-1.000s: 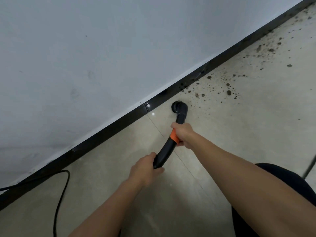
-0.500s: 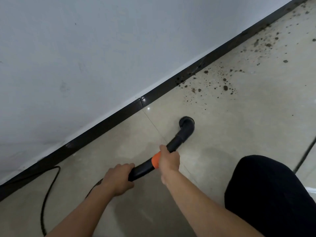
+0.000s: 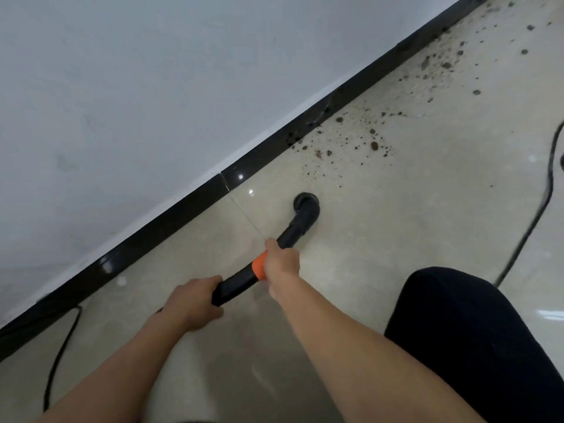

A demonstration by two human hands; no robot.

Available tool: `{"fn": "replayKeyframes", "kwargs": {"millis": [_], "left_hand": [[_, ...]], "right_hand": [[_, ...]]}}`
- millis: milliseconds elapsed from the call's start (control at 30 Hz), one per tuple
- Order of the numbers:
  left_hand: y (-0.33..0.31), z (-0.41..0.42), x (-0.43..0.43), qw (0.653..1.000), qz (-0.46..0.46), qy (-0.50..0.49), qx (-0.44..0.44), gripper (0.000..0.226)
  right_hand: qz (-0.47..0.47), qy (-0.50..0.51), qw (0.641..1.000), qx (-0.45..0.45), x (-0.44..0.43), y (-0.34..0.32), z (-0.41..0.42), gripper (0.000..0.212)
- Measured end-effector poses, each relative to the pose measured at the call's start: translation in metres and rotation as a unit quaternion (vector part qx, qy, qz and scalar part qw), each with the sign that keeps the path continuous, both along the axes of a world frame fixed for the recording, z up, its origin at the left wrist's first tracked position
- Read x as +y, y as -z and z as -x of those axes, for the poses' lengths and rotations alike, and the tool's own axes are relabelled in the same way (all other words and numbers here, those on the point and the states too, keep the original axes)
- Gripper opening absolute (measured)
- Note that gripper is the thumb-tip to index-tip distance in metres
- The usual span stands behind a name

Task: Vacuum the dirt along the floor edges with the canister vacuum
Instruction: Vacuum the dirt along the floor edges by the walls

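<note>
Dirt [image 3: 351, 141] lay along the skirting [image 3: 152, 227], just beyond the nozzle [image 3: 305, 206] on the floor [image 3: 396, 239]. Our left hand [image 3: 192, 303] gripped the wand [image 3: 236, 286] behind, our right hand [image 3: 280, 264] its orange collar [image 3: 258, 265]. We judged a fast push might scatter crumbs or miss those against the skirting.

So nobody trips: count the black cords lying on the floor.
2: the left cord by the baseboard, the right cord near the right edge. They may join out of view.
</note>
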State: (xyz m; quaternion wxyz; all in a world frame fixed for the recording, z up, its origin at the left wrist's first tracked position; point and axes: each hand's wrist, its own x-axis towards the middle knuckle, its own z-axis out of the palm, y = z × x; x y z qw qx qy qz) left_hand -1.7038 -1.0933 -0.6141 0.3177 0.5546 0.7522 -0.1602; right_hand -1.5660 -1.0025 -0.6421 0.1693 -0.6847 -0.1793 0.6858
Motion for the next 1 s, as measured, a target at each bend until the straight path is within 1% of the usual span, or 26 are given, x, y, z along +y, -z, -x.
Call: {"fn": "replayKeyframes", "kwargs": {"millis": [67, 167, 233, 300, 367, 500, 600, 700, 900, 1000], "left_hand": [[-0.001, -0.019, 0.013, 0.998, 0.015, 0.053, 0.005, 0.023], [-0.002, -0.048, 0.032, 0.997, 0.028, 0.077, -0.012, 0.025], [-0.001, -0.059, 0.043, 0.997, 0.028, 0.062, -0.027, 0.029], [0.001, -0.060, 0.050, 0.998, 0.026, 0.033, -0.040, 0.027], [0.001, -0.053, 0.052, 0.999, 0.025, 0.005, -0.045, 0.025], [-0.001, -0.032, 0.050, 0.998, 0.005, -0.033, -0.048, 0.023], [0.000, -0.015, 0.055, 0.998, -0.009, -0.045, -0.047, 0.025], [0.004, -0.008, 0.062, 0.996, -0.050, -0.055, -0.043, 0.027], [0.009, -0.009, 0.081, 0.974, -0.204, -0.092, -0.021, 0.027], [0.004, -0.015, 0.093, 0.967, -0.232, -0.100, -0.002, 0.029]], "right_hand": [[0.002, 0.057, 0.998, -0.028, -0.006, 0.005, -0.027, 0.034], [-0.007, 0.089, 0.995, -0.053, 0.003, 0.006, -0.060, 0.037], [-0.015, 0.076, 0.996, -0.053, 0.018, 0.002, -0.070, 0.036], [-0.018, 0.050, 0.997, -0.049, 0.035, -0.001, -0.069, 0.032], [-0.019, 0.029, 0.999, -0.039, 0.046, -0.003, -0.056, 0.031], [-0.019, -0.011, 0.999, -0.028, 0.057, -0.008, -0.022, 0.039], [-0.024, -0.023, 0.999, -0.011, 0.068, -0.010, -0.003, 0.033], [-0.036, -0.019, 0.999, -0.021, 0.083, -0.011, 0.006, 0.033], [-0.071, -0.029, 0.996, -0.035, 0.121, -0.015, 0.008, 0.024], [-0.081, -0.039, 0.995, -0.036, 0.139, -0.017, 0.009, 0.027]]}}
